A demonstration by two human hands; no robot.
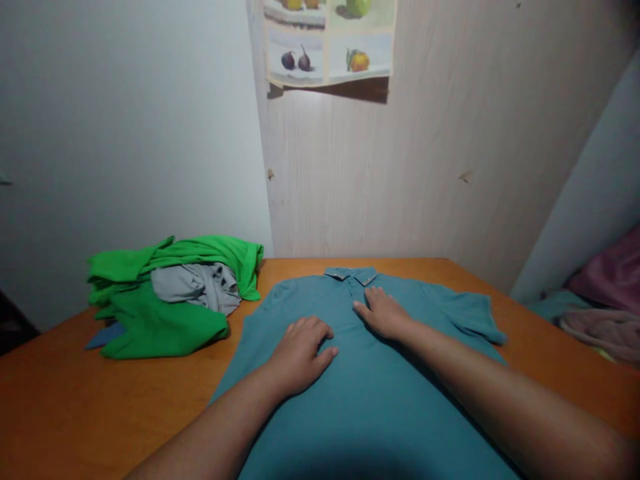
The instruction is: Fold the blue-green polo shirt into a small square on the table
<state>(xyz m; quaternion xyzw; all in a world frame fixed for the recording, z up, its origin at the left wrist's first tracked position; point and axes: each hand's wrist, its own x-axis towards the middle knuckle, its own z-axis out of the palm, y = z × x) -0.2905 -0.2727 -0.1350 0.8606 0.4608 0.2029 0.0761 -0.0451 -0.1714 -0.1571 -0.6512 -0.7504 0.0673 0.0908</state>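
Observation:
A teal short-sleeved collared shirt (380, 393) lies spread front up on the table, its collar (353, 275) at the far end. My left hand (303, 353) rests on the shirt's chest, fingers loosely curved and apart, holding nothing. Farther up, my right hand (383, 312) lies on the cloth just below the collar, near the button placket, with its thumb spread from the fingers. The sleeve on the right (465, 310) is stretched outward with some creases. On the left side, the sleeve looks tucked or folded in. The shirt's lower end runs out of view.
A heap of bright green clothes (165, 327) with a grey garment (200, 283) sits on the orange-brown table (45, 400) at the left. Walls stand behind the table, one bearing a fruit picture (330, 50). More cloth (600, 327) lies beyond the right table edge.

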